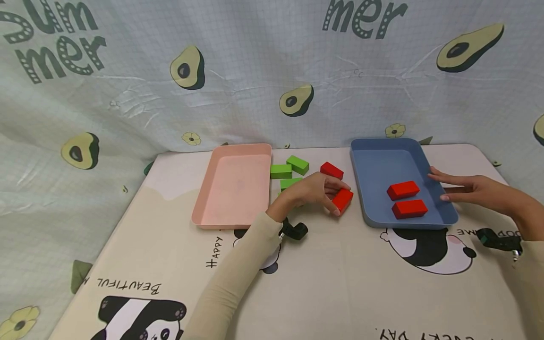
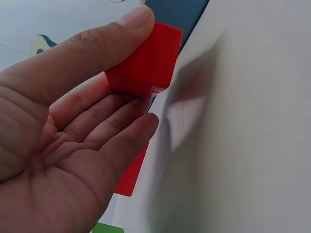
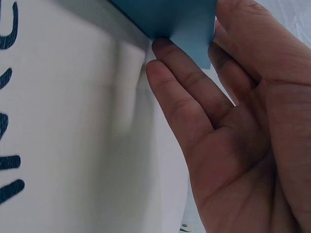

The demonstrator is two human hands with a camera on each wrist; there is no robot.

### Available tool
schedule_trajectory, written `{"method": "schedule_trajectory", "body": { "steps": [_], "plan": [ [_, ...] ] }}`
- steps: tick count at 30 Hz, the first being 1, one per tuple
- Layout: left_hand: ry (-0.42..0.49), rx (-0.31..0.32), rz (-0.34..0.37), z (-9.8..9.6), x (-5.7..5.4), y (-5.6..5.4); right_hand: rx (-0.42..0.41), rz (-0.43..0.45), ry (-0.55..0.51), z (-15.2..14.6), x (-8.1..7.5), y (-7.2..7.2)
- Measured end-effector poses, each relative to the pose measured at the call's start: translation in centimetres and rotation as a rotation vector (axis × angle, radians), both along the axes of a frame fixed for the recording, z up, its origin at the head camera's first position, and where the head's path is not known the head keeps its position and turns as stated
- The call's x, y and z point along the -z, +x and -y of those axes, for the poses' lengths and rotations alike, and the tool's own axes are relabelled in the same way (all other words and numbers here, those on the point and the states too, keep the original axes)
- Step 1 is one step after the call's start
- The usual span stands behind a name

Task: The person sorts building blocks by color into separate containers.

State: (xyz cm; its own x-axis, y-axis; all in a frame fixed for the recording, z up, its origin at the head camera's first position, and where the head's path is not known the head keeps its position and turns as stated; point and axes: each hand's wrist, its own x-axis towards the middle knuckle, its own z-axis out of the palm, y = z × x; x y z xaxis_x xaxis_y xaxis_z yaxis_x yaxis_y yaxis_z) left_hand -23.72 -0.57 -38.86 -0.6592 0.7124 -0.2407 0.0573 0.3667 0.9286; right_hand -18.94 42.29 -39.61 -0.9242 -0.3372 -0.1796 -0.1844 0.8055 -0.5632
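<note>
My left hand (image 1: 312,190) pinches a red block (image 1: 342,201) between thumb and fingers, just left of the blue tray (image 1: 356,189). In the left wrist view, the thumb (image 2: 133,19) presses one face of that block (image 2: 146,60), with the fingers behind it. Another red block (image 1: 332,170) lies just beyond this hand. Two red blocks, a farther one (image 1: 403,190) and a nearer one (image 1: 410,209), sit inside the blue tray. My right hand (image 1: 488,191) rests against the tray's right side, its fingers extended. In the right wrist view, fingertips (image 3: 163,46) meet the tray wall (image 3: 182,24).
A pink tray (image 1: 231,225) stands on the left of the table. Several green blocks (image 1: 281,171) lie beside its right edge, partly behind the left hand. A patterned curtain (image 1: 255,71) hangs along the table's back edge. Panda drawings decorate the tablecloth (image 1: 340,283).
</note>
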Motion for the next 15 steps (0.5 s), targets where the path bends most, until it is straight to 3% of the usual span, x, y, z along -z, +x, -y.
{"method": "schedule_trajectory", "body": {
  "steps": [15],
  "plan": [
    [0.065, 0.020, -0.076, 0.19, -0.46, -0.27, -0.008, 0.002, -0.031, -0.03, 0.06, 0.09]
  ]
}}
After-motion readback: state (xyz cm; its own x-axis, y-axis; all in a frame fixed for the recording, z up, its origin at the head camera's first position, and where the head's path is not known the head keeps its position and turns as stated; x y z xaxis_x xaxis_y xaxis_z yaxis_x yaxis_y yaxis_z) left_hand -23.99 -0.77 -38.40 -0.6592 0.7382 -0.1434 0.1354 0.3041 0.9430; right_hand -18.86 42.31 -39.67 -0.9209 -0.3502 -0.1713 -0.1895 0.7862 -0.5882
